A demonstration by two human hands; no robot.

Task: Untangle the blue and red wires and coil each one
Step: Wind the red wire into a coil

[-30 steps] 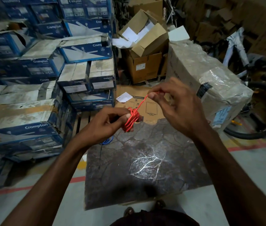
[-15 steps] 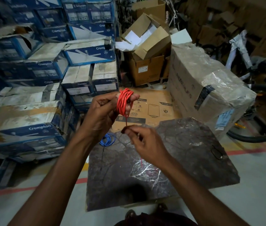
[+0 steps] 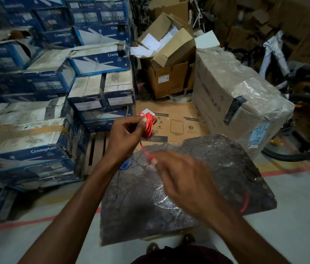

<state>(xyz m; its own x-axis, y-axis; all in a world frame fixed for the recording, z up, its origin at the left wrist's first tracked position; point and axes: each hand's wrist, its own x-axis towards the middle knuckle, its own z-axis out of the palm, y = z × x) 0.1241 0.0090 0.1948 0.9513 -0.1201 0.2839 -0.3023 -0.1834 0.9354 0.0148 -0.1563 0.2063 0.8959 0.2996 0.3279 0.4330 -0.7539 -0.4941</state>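
Fingers (image 3: 143, 121) of left hand (image 3: 126, 137) curled round red wire (image 3: 148, 126) coil, held above far edge of table (image 3: 217, 168). Right hand (image 3: 180, 176) blurred; fingertips appear to pinch strand below coil. Red tail lies on table, right side. Blue wire (image 3: 124, 164) on table beside left wrist, apparently coiled. Judgement: wires separated; red coiling nearly complete.

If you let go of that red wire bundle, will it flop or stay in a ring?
Probably floppy: the thin red wire bends into tight loops in the left hand, and its loose strand sags toward the right hand. Likely light, since a fingertip pinch holds it. Released, the loops may spring looser.
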